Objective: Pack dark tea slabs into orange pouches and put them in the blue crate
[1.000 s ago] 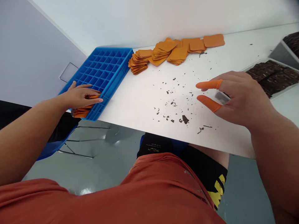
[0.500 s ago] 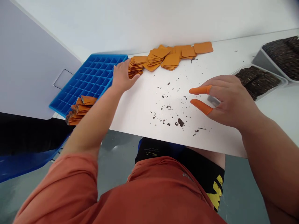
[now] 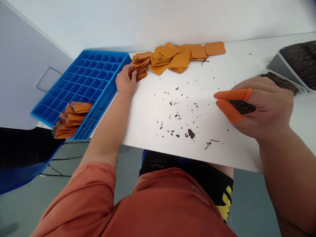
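Head view: your right hand (image 3: 266,108) hides most of the dark flat pieces (image 3: 243,107) it pinches betw. thumb & forefinger in smooth orange finger cots (image 3: 233,94), and the trays of dark pieces (image 3: 300,59) are cut off at the right edge. Your left hand (image 3: 125,80), arm stretched fwd, is closed on the end stack of thin orange rounded-corner squares (image 3: 139,65), just beside the blue gridded plastic tray (image 3: 84,85). Folded orange pieces (image 3: 71,118) sit in the tray's near corner; dark crumbs (image 3: 189,131) speckle the white table (image 3: 148,115).

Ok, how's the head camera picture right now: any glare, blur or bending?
Head view: even, soft light, faint shadows on the white table; no glare there, slight sheen on the floor. Table edges bow from the wide lens. The left hand on the orange squares looks sharp, as does the right hand.
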The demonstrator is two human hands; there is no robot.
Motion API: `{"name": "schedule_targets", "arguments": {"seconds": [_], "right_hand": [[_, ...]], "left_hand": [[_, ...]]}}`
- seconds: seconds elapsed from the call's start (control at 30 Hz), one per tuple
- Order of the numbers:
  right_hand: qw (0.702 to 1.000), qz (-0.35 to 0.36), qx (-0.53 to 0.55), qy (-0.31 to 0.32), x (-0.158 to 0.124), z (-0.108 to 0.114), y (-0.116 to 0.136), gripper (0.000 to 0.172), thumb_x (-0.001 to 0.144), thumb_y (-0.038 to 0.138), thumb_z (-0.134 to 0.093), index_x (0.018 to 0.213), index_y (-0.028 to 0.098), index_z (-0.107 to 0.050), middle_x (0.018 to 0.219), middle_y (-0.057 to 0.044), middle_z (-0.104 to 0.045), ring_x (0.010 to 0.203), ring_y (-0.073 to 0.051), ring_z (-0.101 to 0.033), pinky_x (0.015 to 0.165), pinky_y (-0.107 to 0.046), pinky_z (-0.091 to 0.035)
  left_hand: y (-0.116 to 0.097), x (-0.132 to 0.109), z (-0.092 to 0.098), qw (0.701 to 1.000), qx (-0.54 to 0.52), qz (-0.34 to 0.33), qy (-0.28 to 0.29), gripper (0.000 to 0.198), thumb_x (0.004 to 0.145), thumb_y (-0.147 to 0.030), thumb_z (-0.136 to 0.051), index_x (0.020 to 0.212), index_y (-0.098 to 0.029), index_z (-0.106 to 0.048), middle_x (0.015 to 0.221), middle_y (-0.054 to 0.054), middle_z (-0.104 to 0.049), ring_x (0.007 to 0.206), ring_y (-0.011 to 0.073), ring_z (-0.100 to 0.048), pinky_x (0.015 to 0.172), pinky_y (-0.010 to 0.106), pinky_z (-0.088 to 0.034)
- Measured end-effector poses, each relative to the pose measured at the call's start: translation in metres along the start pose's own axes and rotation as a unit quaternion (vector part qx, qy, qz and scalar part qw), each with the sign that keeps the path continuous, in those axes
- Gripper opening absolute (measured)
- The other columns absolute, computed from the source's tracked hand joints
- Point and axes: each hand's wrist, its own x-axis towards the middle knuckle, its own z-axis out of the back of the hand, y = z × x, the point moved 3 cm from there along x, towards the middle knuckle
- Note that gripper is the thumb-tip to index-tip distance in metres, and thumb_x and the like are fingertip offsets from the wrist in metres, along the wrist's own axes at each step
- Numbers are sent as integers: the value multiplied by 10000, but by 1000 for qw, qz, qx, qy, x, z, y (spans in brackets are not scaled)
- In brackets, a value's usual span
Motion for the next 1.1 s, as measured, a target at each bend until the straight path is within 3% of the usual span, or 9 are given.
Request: {"name": "schedule_targets", "arguments": {"seconds": [0.1, 0.2, 0.3, 0.43, 0.53, 0.7, 0.87, 0.97, 1.1], "right_hand": [[1000, 8, 2, 15, 0, -1, 0, 137, 991, 314, -662, 1018, 358, -789, 802, -22, -717, 718, -245, -660, 743, -465, -547], [999, -21, -9, 44, 0, 0, 0, 146, 1011, 331, -644, 1014, 368, -784, 813, -22, -732, 744, -248, -675, 775, -475, -562], [998, -28, -10, 48, 0, 1, 0, 133, 1010, 345, -651, 1012, 372, -781, 842, -20, -746, 750, -245, -674, 775, -478, -566], [1000, 14, 8, 21, 0, 0, 1, 97, 986, 314, -689, 1005, 352, -776, 820, -17, -741, 718, -232, -664, 728, -459, -553], [999, 25, 14, 21, 0, -2, -1, 85, 986, 313, -695, 1000, 344, -773, 829, -6, -750, 707, -218, -664, 720, -446, -544], [999, 29, 12, 25, 0, -3, -4, 77, 963, 332, -712, 1004, 329, -777, 836, 16, -768, 692, -196, -668, 710, -416, -544], [998, -14, -7, 53, -1, -4, -7, 92, 990, 374, -675, 989, 357, -766, 807, 19, -758, 682, -200, -659, 719, -426, -550], [999, 21, 10, 31, 0, -4, -5, 63, 970, 306, -705, 984, 335, -760, 755, 29, -722, 644, -180, -626, 675, -397, -518], [999, 46, 14, 23, 0, -4, -4, 57, 956, 273, -726, 985, 306, -763, 733, 29, -701, 636, -169, -616, 682, -389, -497]], "left_hand": [[2, 0, 7, 1000, 19, 8, 1, 342, 1033, -468, -564, 1197, -232, -749, 1223, 39, -785, 1104, 218, -692, 1081, 440, -513], [6, 1, 12, 999, 36, 17, -2, 321, 1036, -466, -559, 1170, -245, -751, 1214, 45, -779, 1131, 236, -671, 1072, 450, -493], [5, 1, 14, 999, 29, 16, -6, 397, 1067, -554, -502, 1193, -228, -692, 1253, 50, -732, 1179, 215, -614, 1079, 448, -433], [-4, -1, 18, 1000, 1, 7, -19, 635, 1071, -749, -309, 1215, -202, -598, 1296, 49, -644, 1209, 158, -506, 1074, 420, -348], [-11, -4, 26, 999, -14, -10, -35, 675, 1066, -774, -274, 1212, -191, -583, 1319, 57, -617, 1188, 144, -471, 1015, 401, -363], [-13, -4, 35, 998, -8, -22, -57, 552, 1120, -648, -334, 1221, -178, -605, 1332, 50, -606, 1195, 133, -485, 1035, 392, -408], [-11, -5, 45, 996, -13, -26, -84, 557, 1108, -653, -400, 1433, -220, -533, 1306, 34, -661, 1146, 152, -609, 978, 397, -494], [-11, -6, 52, 991, -33, -58, -119, 540, 1100, -672, -428, 1443, -266, -521, 1254, 42, -690, 1061, 160, -642, 904, 379, -537], [-24, -7, 53, 982, -37, -105, -150, 497, 1106, -550, -436, 1413, -180, -562, 1217, 87, -671, 996, 178, -617, 919, 389, -543]]}}
